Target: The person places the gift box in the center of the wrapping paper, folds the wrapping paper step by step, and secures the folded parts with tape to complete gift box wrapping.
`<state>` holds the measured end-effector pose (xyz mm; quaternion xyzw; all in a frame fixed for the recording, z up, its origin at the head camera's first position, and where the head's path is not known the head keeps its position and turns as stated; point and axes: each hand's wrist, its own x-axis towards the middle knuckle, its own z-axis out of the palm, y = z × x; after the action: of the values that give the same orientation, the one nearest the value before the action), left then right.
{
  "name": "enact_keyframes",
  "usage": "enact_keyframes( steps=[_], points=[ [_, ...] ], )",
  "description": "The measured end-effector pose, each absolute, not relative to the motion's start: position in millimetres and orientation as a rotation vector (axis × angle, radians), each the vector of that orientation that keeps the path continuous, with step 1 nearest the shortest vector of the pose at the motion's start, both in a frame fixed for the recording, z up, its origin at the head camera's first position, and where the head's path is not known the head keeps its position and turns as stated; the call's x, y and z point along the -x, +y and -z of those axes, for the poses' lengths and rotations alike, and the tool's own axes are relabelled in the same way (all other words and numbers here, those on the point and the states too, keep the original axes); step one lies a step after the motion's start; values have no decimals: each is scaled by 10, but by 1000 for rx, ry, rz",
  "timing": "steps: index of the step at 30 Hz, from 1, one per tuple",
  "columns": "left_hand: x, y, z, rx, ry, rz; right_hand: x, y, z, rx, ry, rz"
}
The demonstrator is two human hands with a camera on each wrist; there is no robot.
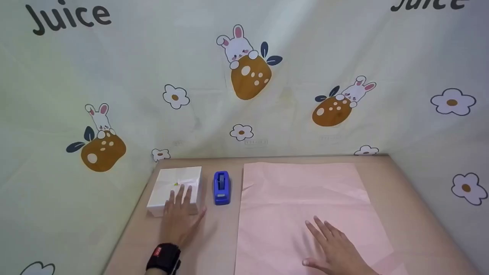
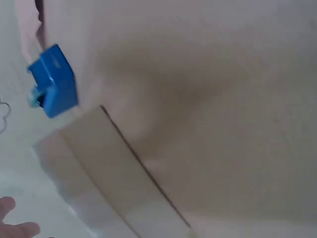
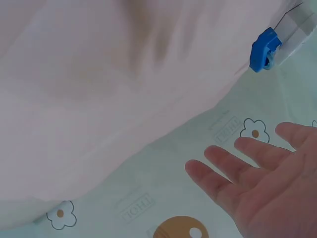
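Note:
A white box [image 1: 162,187] lies at the left of the table, its near side lower in the head view. My left hand [image 1: 179,221] is over the near part of that box, fingers spread and nothing gripped. To the right of the box stands a blue tape dispenser [image 1: 222,187] with a roll in it. A large pink paper sheet [image 1: 298,187] lies spread on the table. Over its lower right part is my right hand [image 1: 338,250], fingers apart and holding nothing. In the right wrist view the right palm [image 3: 277,183] shows with extended fingers.
The tan table [image 1: 397,198] runs back to a pale curtain [image 1: 206,49] printed with rabbits, fruit and flowers, which also hangs along both sides. A black band [image 1: 163,258] wraps the left wrist. Creases cross the paper.

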<state>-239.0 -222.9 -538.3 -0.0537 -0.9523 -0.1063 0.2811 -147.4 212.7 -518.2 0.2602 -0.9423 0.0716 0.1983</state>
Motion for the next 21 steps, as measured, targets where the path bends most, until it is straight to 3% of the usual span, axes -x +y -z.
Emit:
enact_keyframes(
  steps=[10,21],
  points=[
    [2594,-2794,5506,-230,-2598,492,1452,2156,5255,-722,-2711,-232],
    [2622,-3039,5461,-675,-2544,922,1452,2167,5259,-723,-2779,-299]
  ],
)
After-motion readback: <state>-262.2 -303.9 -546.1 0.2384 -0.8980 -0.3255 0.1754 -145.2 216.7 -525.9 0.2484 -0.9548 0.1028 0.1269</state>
